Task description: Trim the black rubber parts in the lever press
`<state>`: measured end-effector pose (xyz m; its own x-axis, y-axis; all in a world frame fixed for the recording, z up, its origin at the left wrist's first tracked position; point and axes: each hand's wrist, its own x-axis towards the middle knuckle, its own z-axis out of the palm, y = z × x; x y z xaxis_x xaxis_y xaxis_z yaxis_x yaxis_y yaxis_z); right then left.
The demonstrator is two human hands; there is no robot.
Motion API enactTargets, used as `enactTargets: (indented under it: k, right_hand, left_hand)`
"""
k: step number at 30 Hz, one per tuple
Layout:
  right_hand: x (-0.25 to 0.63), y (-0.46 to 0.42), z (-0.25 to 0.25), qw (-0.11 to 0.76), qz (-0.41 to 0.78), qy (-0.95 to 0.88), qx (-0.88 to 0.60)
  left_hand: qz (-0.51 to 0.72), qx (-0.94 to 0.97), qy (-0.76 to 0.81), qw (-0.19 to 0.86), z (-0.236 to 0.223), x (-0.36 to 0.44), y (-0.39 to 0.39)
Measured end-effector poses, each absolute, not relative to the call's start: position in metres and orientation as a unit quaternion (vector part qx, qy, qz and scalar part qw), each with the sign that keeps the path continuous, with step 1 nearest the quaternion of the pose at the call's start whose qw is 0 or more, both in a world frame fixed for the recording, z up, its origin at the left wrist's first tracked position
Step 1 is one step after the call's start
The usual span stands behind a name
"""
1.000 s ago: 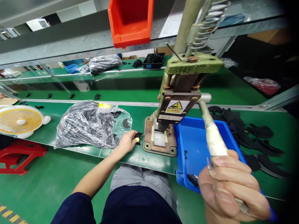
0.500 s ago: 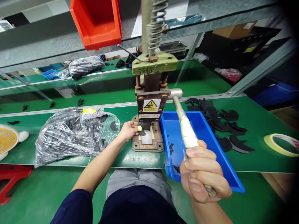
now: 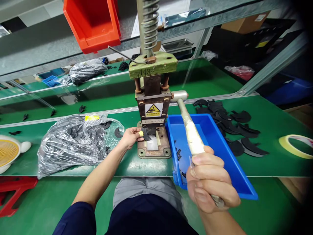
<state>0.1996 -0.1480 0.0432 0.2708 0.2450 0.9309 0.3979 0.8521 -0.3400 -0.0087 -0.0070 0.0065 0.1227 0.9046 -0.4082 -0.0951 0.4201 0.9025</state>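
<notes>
A manual punch press (image 3: 153,107) stands on the green bench with a warning label on its ram. My left hand (image 3: 130,136), a yellow cot on one fingertip, pinches a black curved part (image 3: 147,133) and holds it on the press base under the ram. My right hand (image 3: 210,181) is wrapped round the taped press lever (image 3: 192,135), which slants toward me over a blue tray (image 3: 232,163).
A clear bag of black parts (image 3: 73,142) lies left of the press. Loose black curved parts (image 3: 232,125) are piled right of the tray, beyond them a roll of yellow tape (image 3: 295,146). A red bin (image 3: 93,23) hangs overhead. A yellow fan (image 3: 9,151) sits at far left.
My left hand carried the black part from beside the bag onto the press base under the ram. My right hand kept its grip on the lever. The view shifted right.
</notes>
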Motion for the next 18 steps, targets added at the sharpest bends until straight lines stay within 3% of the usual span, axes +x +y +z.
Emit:
enactTargets:
  k: [18]
  right_hand:
    - [0.200, -0.151, 0.038, 0.735, -0.030, -0.612, -0.290]
  left_hand:
    - [0.306, 0.455, 0.554, 0.626, 0.003, 0.001, 0.006]
